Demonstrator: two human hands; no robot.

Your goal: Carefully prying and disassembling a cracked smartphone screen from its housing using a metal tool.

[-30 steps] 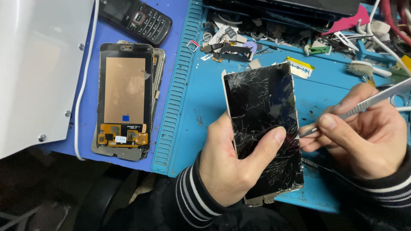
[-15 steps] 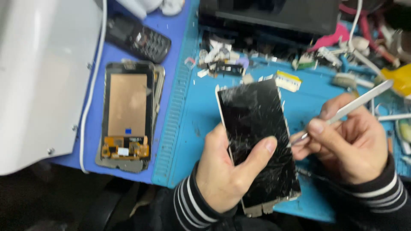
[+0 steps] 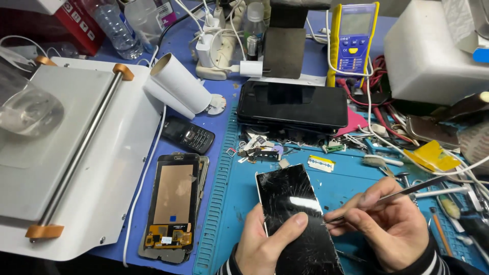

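- holding the cracked phone (image 3: 298, 224) low and centre over the blue mat (image 3: 336, 188), long axis running up and away from the person, top end tipped slightly left, glass face up and badly spidered
- left hand (image 3: 265, 244) is clamped on it from the left edge, thumb laid across the lower glass, fingers tucked behind where i can't see them
- right hand (image 3: 392, 229) sits just right of the phone, closed in a pinch on a pair of metal tweezers (image 3: 387, 196)
- tweezers lie nearly crosswise to the phone's long axis, handle up and to the right, tips right at the phone's right edge about halfway up. can't tell if they actually touch the glass
- so the right hand is the working one, and the edge it wants is directly to its left
- further out on the bench: a bare display assembly (image 3: 173, 203) well off to the left, a small keypad phone (image 3: 187, 133) above it, a black tablet (image 3: 293, 104) at the back
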